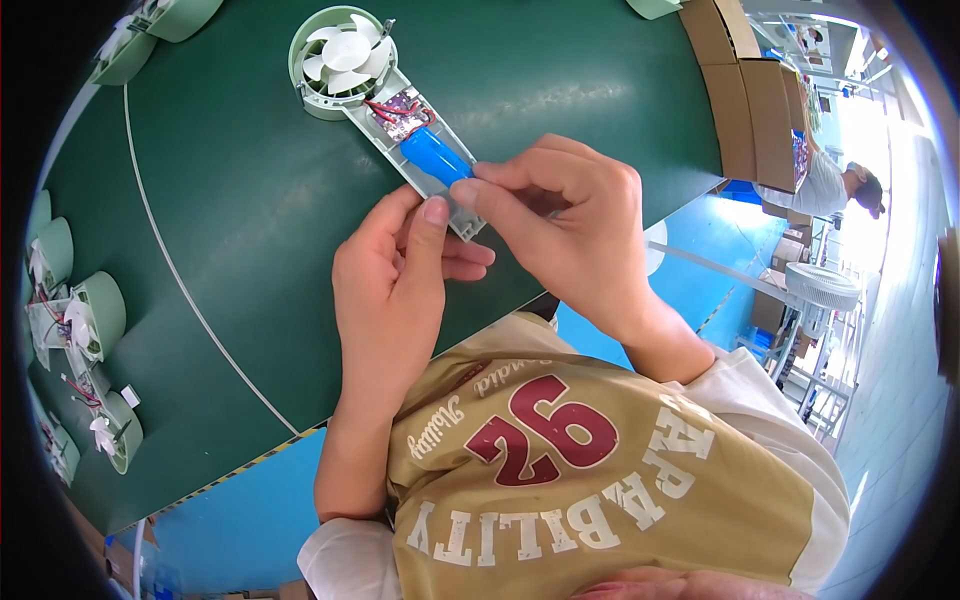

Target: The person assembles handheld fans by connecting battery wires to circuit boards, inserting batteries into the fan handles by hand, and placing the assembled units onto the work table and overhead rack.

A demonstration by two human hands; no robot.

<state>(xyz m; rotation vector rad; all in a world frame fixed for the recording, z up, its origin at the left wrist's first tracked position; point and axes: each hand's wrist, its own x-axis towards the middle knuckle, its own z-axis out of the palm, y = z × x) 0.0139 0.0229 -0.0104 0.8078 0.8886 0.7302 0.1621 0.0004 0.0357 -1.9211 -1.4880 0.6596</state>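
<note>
A pale green handheld fan housing point(458, 133) lies open-side up, tilted from upper left to lower right. White fan blades point(347, 52) fill its round head. Inside the handle, a small circuit board point(398, 113) with red and black wires sits beside a blue cylindrical battery point(432, 155). My left hand point(390, 290) grips the handle's lower end, thumb on top and fingers beneath. With thumb and forefinger closed, my right hand point(575, 220) pinches at the lower end of the battery, which lies in the handle; the fingertips hide that end.
Several part-built fans point(100, 315) stand along the left of the green table point(240, 210), with more at the upper left. A cardboard box point(745, 110) stands at the right edge. Beyond it are a person point(820, 185) and a white standing fan point(822, 287).
</note>
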